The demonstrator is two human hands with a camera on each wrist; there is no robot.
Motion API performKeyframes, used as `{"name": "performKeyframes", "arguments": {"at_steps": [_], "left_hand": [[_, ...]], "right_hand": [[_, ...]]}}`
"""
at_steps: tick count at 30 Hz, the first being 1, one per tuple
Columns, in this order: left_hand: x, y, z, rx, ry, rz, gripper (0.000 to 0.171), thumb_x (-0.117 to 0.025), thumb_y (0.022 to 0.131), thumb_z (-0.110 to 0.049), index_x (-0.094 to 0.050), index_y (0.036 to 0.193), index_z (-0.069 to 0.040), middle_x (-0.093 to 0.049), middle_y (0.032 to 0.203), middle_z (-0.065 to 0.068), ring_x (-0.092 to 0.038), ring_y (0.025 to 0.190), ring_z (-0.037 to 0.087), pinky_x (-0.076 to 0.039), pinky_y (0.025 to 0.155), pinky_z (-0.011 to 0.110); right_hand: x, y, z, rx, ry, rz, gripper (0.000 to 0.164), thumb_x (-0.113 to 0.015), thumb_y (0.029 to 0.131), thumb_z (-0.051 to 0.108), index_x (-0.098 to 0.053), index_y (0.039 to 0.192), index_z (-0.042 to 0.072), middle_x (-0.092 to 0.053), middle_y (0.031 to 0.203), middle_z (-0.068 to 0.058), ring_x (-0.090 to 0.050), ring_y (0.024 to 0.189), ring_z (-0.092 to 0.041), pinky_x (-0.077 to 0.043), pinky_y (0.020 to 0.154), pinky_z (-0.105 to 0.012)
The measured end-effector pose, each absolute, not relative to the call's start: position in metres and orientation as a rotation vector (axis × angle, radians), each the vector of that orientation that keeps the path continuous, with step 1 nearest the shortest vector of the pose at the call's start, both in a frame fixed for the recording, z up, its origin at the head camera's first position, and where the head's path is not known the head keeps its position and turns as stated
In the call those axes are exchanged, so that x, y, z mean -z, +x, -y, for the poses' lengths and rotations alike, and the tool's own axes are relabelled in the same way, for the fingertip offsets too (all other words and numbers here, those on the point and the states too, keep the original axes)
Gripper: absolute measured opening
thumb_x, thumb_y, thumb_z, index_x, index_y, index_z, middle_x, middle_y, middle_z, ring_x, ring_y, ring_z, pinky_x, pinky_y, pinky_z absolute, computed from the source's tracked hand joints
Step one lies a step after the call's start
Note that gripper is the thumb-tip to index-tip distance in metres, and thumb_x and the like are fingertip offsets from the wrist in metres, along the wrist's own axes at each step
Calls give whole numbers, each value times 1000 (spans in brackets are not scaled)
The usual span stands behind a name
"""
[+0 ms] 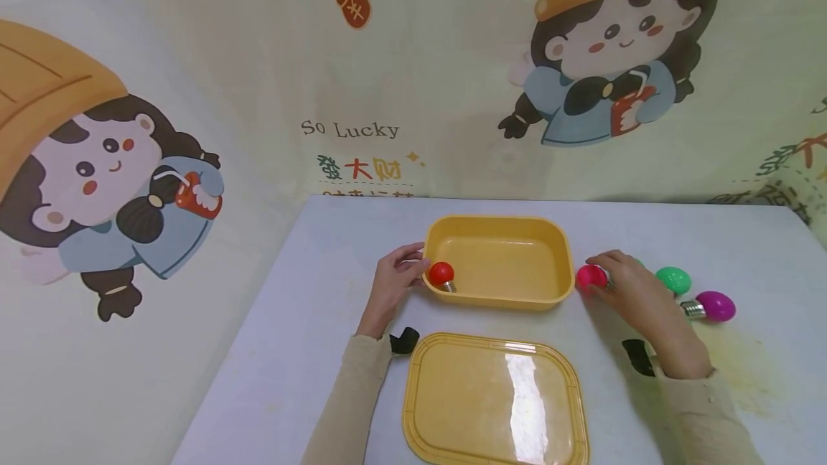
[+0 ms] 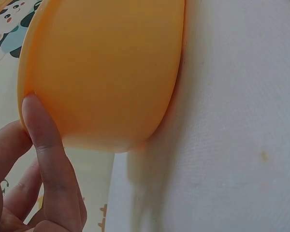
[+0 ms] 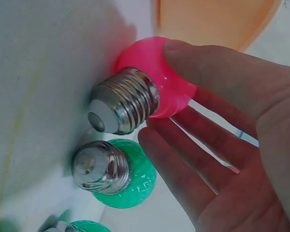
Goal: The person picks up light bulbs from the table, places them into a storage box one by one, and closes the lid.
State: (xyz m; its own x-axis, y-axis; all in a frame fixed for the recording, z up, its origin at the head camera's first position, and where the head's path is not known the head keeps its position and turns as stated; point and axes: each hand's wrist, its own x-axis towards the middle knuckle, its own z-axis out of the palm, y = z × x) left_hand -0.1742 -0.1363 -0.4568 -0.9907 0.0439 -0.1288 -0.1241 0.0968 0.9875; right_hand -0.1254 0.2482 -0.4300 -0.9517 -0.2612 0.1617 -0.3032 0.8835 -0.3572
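My left hand (image 1: 395,280) pinches the left end of a yellow plastic box (image 1: 510,298), with a finger on its outer wall (image 2: 101,72) in the left wrist view. Inside that box, in the near left corner, lies a red light bulb (image 1: 442,273). To the right of the box, my right hand (image 1: 636,294) holds a pink light bulb (image 1: 591,277) low over the table. The right wrist view shows the thumb and fingers round the pink globe (image 3: 150,58), its silver screw base left uncovered.
A yellow lid (image 1: 478,400) lies flat in front of the box. Beyond the right hand are a green bulb (image 1: 674,280) and a purple bulb (image 1: 716,306). Another green bulb (image 3: 125,179) shows close below the pink one in the right wrist view. A printed cloth hangs behind the white table (image 1: 278,357).
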Motion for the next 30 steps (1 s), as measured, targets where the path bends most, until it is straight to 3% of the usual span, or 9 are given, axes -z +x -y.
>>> {"name": "performKeyframes", "arguments": {"at_steps": [30], "left_hand": [[458, -174, 136, -2062, -82, -2210, 38, -73, 91, -12, -65, 127, -8, -64, 114, 13, -66, 86, 18, -59, 68, 24]], "right_hand": [[415, -127, -245, -654, 465, 2747, 41, -83, 78, 6, -65, 113, -7, -64, 106, -25, -62, 93, -41, -55, 79, -59]]}}
